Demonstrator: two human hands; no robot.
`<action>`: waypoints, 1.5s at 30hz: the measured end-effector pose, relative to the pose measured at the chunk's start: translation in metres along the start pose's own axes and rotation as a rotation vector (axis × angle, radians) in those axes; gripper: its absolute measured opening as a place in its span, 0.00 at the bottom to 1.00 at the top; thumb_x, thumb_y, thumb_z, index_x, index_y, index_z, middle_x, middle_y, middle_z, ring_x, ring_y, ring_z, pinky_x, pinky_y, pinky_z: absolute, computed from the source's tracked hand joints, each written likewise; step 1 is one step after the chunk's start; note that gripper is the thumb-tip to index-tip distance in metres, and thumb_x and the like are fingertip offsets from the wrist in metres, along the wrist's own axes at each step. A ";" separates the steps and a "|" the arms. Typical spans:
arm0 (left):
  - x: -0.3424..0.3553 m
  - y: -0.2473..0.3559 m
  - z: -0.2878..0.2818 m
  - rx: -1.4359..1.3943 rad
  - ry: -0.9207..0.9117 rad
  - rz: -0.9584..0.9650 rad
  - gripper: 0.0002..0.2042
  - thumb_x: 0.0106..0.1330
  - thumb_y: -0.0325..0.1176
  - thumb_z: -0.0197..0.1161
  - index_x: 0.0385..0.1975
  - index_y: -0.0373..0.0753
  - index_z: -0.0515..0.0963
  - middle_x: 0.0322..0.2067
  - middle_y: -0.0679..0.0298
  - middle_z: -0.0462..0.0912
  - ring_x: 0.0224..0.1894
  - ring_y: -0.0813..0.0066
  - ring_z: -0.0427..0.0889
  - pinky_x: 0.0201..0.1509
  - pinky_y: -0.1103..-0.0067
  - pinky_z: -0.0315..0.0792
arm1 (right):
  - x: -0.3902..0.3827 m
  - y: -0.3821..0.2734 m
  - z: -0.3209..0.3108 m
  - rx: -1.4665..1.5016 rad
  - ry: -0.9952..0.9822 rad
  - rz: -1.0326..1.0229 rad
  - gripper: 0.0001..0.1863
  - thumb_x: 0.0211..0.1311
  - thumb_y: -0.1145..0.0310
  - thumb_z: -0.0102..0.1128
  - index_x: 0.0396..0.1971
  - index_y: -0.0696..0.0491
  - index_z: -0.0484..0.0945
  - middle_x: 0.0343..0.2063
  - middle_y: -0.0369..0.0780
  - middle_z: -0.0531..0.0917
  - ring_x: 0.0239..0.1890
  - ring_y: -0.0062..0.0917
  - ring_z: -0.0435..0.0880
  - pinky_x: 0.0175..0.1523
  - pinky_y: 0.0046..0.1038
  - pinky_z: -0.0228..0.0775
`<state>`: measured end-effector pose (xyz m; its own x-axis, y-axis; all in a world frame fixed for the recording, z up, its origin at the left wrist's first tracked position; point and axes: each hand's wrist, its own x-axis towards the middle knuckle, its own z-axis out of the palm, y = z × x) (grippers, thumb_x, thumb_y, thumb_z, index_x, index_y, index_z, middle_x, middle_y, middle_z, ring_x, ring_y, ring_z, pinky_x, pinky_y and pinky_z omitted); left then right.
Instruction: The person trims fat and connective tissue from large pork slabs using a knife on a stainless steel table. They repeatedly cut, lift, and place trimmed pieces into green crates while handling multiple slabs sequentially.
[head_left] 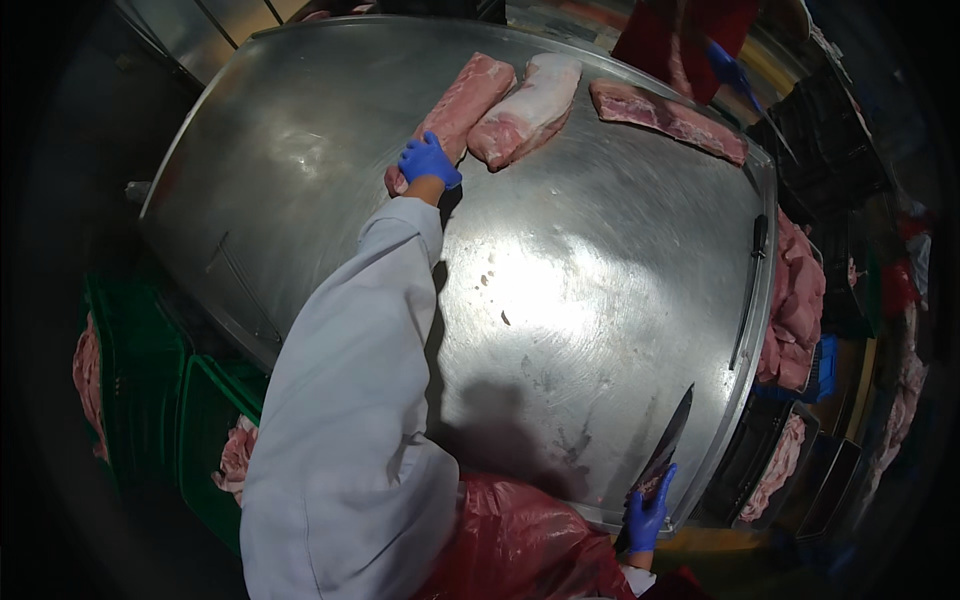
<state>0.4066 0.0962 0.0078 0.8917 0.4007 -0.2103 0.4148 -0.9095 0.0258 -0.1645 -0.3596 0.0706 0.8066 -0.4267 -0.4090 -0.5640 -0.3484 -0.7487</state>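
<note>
Head view, nearest first: a red apron [520, 545] meets the near edge of a steel table [590, 360]. At the near right corner, the blue-gloved right hand [646, 520] is closed around a knife [672, 432], its dark blade pointing toward the far side over the metal. On the near left, beside the table, a green crate [215, 410] contains pale pink meat. Beyond the right edge sits a dark crate [735, 450], with a heap of pink meat [793, 310] farther along. A thin rod with a black handle [759, 236] lies along the table's right side.

Farther off, the blue-gloved left hand [430, 162] rests with bent fingers over the near end of a pink loin [472, 95]; how tightly it grips I cannot tell. Just right of that lies a fat-covered piece [535, 105], then, apart, a long meat strip [668, 122]. At the far right shows another person's blue-gloved hand [728, 68].
</note>
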 end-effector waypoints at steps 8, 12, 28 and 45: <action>0.091 -0.077 -0.008 -0.250 -0.128 0.060 0.43 0.44 0.46 0.76 0.64 0.41 0.68 0.56 0.48 0.78 0.57 0.52 0.80 0.58 0.65 0.76 | -0.043 -0.039 0.048 0.056 -0.003 0.138 0.44 0.61 0.83 0.49 0.76 0.47 0.44 0.66 0.42 0.69 0.41 0.19 0.75 0.43 0.20 0.71; 0.090 -0.136 0.021 -0.413 -0.214 0.178 0.30 0.43 0.41 0.76 0.48 0.32 0.81 0.49 0.47 0.83 0.51 0.56 0.84 0.52 0.68 0.77 | -0.052 -0.053 0.058 0.013 0.027 0.113 0.44 0.61 0.81 0.51 0.76 0.49 0.44 0.69 0.46 0.66 0.55 0.24 0.75 0.54 0.24 0.69; -0.276 -0.089 0.044 -1.995 -1.214 0.311 0.38 0.53 0.32 0.73 0.66 0.35 0.63 0.57 0.56 0.76 0.59 0.64 0.76 0.66 0.67 0.70 | -0.044 0.047 0.006 -0.036 -0.001 -0.169 0.45 0.62 0.80 0.52 0.76 0.42 0.44 0.25 0.33 0.75 0.24 0.15 0.70 0.31 0.21 0.70; -0.331 0.046 0.132 -0.753 -0.342 0.236 0.32 0.56 0.34 0.68 0.58 0.30 0.62 0.36 0.50 0.80 0.35 0.59 0.82 0.45 0.70 0.77 | -0.002 0.094 -0.063 0.053 0.034 -0.217 0.47 0.61 0.78 0.54 0.77 0.43 0.41 0.19 0.37 0.78 0.19 0.19 0.74 0.28 0.26 0.70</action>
<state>0.1060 -0.0925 -0.0501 0.9165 0.0449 -0.3976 0.3426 -0.6011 0.7220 -0.2299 -0.4445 0.0341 0.9011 -0.3748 -0.2180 -0.3670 -0.3915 -0.8439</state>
